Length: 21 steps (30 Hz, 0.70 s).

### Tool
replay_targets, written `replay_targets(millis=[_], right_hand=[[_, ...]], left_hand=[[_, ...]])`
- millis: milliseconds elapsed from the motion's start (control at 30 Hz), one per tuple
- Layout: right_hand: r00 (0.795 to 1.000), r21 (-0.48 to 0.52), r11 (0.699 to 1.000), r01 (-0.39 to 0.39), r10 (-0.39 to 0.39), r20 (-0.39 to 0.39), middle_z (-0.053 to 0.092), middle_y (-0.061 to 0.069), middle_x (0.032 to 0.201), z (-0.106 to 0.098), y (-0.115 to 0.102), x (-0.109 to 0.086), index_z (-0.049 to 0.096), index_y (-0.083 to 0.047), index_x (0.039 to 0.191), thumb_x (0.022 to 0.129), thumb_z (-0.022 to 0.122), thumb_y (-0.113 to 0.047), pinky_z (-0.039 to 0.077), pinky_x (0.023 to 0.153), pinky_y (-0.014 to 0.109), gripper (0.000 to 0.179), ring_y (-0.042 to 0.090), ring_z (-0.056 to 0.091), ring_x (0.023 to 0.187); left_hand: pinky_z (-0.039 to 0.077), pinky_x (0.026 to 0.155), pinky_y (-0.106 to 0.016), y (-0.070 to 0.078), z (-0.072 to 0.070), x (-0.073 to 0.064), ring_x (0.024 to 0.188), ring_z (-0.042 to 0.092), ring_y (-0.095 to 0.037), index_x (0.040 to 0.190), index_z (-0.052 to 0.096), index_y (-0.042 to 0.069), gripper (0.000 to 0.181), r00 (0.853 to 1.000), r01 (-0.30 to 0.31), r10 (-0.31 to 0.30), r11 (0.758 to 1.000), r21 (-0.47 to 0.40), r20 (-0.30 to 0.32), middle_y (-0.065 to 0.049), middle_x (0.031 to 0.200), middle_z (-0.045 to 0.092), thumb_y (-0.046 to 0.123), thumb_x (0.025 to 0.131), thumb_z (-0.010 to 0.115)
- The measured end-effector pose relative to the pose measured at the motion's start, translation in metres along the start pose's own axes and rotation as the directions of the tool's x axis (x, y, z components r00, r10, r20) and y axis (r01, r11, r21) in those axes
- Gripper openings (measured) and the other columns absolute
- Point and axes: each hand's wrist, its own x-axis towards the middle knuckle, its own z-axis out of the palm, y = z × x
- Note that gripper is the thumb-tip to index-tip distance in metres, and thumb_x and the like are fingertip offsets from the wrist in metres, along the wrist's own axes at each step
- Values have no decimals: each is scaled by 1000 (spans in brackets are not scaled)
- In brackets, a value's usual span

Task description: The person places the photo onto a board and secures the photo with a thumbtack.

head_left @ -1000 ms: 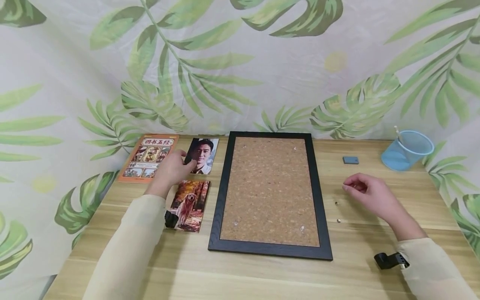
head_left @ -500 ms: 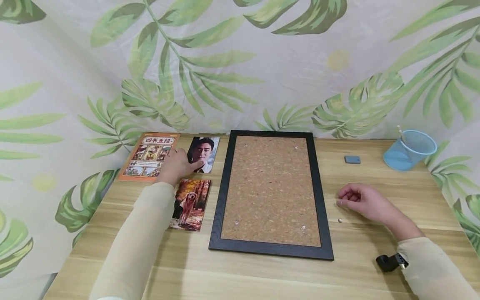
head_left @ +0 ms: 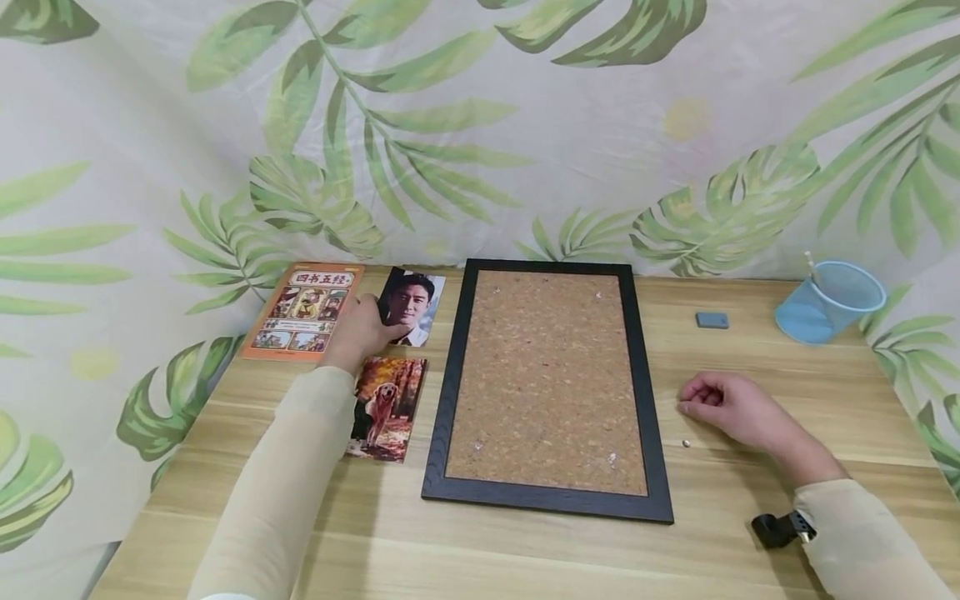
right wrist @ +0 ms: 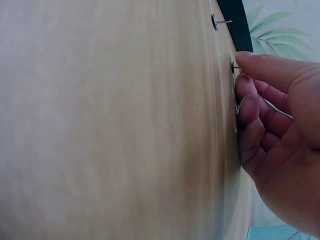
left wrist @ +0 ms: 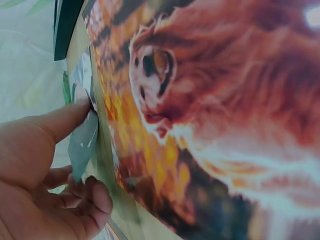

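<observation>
My left hand (head_left: 360, 333) is at the left edge of a portrait photo (head_left: 412, 302), thumb over its face. In the left wrist view that photo (left wrist: 83, 142) looks bent between the thumb and curled fingers. A dog photo (head_left: 392, 408) lies just below. My right hand (head_left: 738, 415) is low over the table, right of the framed cork board (head_left: 547, 375). Its thumb and index finger pinch at the pin of a thumbtack (right wrist: 232, 67), which the fingers hide in the head view. Another thumbtack (head_left: 686, 444) lies point up closer to me.
An orange comic-style booklet (head_left: 300, 321) lies at the far left, partly behind the left hand. At the back right are a small blue-grey block (head_left: 712, 320) and a blue mesh cup (head_left: 825, 308) holding a thin stick. A leaf-patterned cloth (head_left: 450, 167) hangs behind the table.
My left hand has shifted slightly right along the portrait photo's edge. The right hand has come down and nearer to me, covering the farther thumbtack. The view has shifted slightly.
</observation>
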Motion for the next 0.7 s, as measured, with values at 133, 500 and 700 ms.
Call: replay_targets(millis=[133,500,700], right_hand=[[1000,-17,1000,2,-2,-10,70,0,90,0,1,1,77,-10,99,99,78,-14,49,69,23,5,6,56,80],[1000,-52,998,-21,21,-16,71,0,90,1,1,0,77,-9,98,100,75,-14,50,70,24,5,9,58,80],[997,-44,997,-55,53,-48,72,3,94,-1,-1,-5,76,-7,104,102,74,-15,49,69,24,9,11,57,81]], left_hand=[[49,110,-61,-6,-1,1,125,59,-48,138,53,-13,68,999,-13,12,999,-43,-38,-33,135,58,38,99,74],[54,91,-51,0,-17,-35,99,63,-36,119,64,-6,31,998,-30,15,959,-283,-53,-23,113,67,21,105,64],[54,97,-51,0,-23,-38,113,64,-39,138,57,-6,40,998,-63,52,897,-438,-37,-27,128,64,21,109,62]])
